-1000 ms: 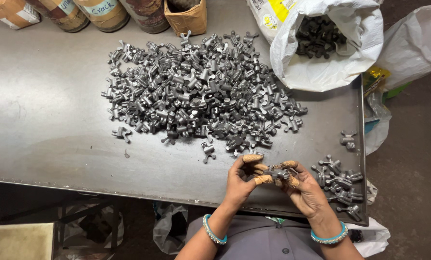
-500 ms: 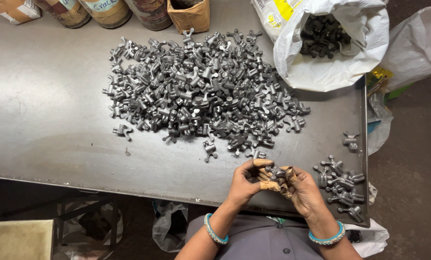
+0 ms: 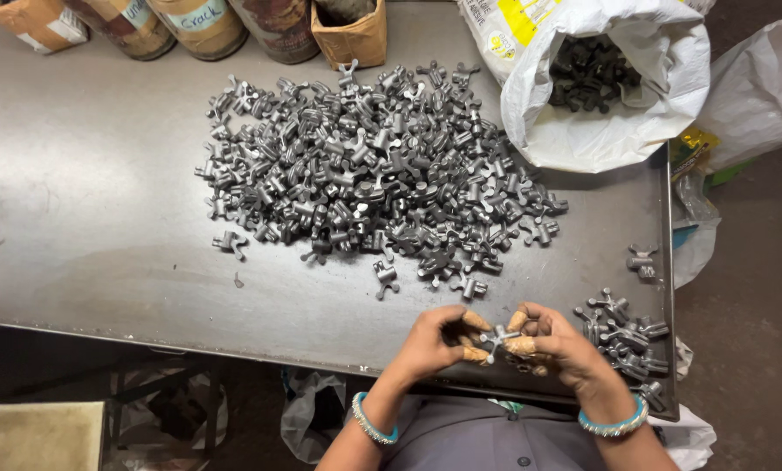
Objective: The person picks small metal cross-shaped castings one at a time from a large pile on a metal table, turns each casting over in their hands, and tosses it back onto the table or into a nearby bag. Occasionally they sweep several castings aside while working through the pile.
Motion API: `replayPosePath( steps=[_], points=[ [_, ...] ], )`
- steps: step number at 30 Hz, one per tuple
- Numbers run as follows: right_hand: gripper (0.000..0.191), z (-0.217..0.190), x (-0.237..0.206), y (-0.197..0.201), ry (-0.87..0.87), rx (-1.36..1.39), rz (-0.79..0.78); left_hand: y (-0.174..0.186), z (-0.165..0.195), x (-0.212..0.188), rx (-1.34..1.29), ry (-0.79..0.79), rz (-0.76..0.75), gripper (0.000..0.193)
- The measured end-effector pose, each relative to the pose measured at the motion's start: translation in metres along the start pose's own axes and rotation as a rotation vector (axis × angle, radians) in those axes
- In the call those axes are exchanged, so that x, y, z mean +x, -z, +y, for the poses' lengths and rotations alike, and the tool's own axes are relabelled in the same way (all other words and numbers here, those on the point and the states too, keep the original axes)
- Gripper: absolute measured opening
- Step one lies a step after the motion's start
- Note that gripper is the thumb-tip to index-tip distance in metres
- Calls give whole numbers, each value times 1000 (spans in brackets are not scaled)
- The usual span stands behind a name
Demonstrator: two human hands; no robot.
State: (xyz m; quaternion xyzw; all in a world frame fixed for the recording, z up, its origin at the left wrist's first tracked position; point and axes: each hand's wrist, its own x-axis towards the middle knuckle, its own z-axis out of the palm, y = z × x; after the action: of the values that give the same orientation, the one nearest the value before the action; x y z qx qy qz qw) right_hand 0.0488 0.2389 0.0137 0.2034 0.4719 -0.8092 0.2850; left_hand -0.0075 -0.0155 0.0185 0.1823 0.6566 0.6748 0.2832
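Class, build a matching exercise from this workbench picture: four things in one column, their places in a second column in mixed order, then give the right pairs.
Things
1. large heap of grey metal cross-shaped parts
2. small heap of grey metal parts
3. white woven sack of dark parts
4. single grey metal cross part

Places
A. table's far right corner
B. between both hands' fingertips
C. table's middle
D. near right edge, beside the right hand

Pairs: 1-C, 2-D, 3-A, 4-B

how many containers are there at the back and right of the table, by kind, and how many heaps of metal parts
Round tins along the back edge: 3
Cardboard boxes: 2
White sacks: 2
Heaps of metal parts, one large and one small: 2
Total: 9
One metal part is held between the left hand and the right hand.
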Motion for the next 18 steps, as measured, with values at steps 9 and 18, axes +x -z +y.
replayPosePath(
  steps=[9, 18],
  points=[
    [41, -71, 15, -52, 689, -115, 129, 12, 56, 13, 626, -67, 555, 70],
    [30, -24, 35, -61, 526, -1014, 468, 15, 53, 34, 737, -86, 564, 69]
  ],
)
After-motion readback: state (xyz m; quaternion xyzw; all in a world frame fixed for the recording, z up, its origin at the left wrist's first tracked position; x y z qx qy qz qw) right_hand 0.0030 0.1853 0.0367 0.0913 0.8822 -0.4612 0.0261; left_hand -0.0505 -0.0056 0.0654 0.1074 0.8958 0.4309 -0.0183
